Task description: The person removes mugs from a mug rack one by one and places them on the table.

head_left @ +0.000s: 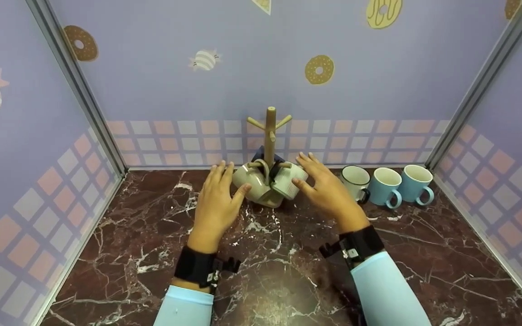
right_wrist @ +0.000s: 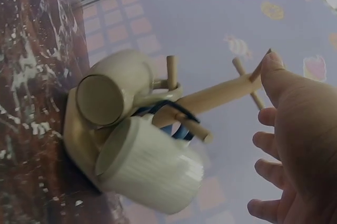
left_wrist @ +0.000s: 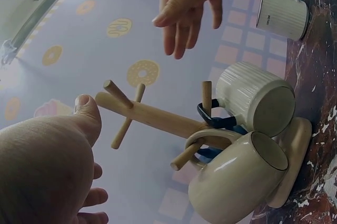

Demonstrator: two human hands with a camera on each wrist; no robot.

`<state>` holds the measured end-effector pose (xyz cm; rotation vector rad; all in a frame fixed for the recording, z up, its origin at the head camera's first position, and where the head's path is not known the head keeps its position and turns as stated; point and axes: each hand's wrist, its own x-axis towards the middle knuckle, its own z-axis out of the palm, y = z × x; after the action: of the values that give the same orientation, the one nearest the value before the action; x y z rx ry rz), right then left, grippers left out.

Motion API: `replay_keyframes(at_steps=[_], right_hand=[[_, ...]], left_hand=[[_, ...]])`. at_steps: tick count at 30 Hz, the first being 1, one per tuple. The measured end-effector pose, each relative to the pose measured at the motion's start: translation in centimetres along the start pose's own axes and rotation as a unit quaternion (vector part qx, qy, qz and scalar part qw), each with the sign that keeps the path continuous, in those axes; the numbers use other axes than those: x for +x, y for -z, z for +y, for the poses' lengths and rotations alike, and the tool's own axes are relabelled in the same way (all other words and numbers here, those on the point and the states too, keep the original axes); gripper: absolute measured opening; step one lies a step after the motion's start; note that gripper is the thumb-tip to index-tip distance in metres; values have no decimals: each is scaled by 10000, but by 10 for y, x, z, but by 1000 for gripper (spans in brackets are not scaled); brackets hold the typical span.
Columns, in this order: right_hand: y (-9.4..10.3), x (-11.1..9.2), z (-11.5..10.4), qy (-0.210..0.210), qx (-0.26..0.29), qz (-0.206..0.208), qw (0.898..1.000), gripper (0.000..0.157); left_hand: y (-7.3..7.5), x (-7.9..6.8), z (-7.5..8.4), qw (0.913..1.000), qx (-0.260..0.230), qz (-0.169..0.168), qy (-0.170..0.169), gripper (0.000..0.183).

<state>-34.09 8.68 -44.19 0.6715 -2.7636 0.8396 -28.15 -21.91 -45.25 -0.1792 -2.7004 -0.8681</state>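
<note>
Fingers on the left hand and right hand are spread, almost straight, and hold nothing. One hand sits on each side of the rack. I can't tell if the left thumb touches a mug.

Under everything is the dark worktop. On it, near the wall, stands the rack, its long post going straight up. Steadying the hung mugs looks like the step now. Soft, even hands on both sides should stop the rack from tipping.

Low on the rack, the cream mug hangs left and the hung white mug hangs right. Both slant, mouths down and in toward the base, bottoms up and out. They're close, so go slowly or they may clink. Something dark blue hides behind; I can't tell which way it points.

To the right, the standing white mug and two blue mugs stand straight, mouths up.

Last come the low pegs. Each handle should sit well past its peg's tip, so nothing slips off.
</note>
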Motion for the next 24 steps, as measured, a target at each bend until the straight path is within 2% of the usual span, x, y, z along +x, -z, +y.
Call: replay_keyframes(at_steps=[6, 11, 16, 24], right_hand=[[24, 20, -20, 239, -286, 7, 9993, 80], [45, 38, -38, 438, -627, 339, 9965, 75], [60, 53, -50, 559, -662, 536, 9948, 70], [79, 78, -58, 151, -648, 154, 9977, 70]], left_hand=[[0, 0, -1, 10000, -17, 51, -41, 85], [-1, 1, 0, 10000, -27, -5, -30, 86], [-3, 2, 2, 10000, -22, -69, 11, 85], [-7, 5, 5, 9998, -134, -155, -23, 84]])
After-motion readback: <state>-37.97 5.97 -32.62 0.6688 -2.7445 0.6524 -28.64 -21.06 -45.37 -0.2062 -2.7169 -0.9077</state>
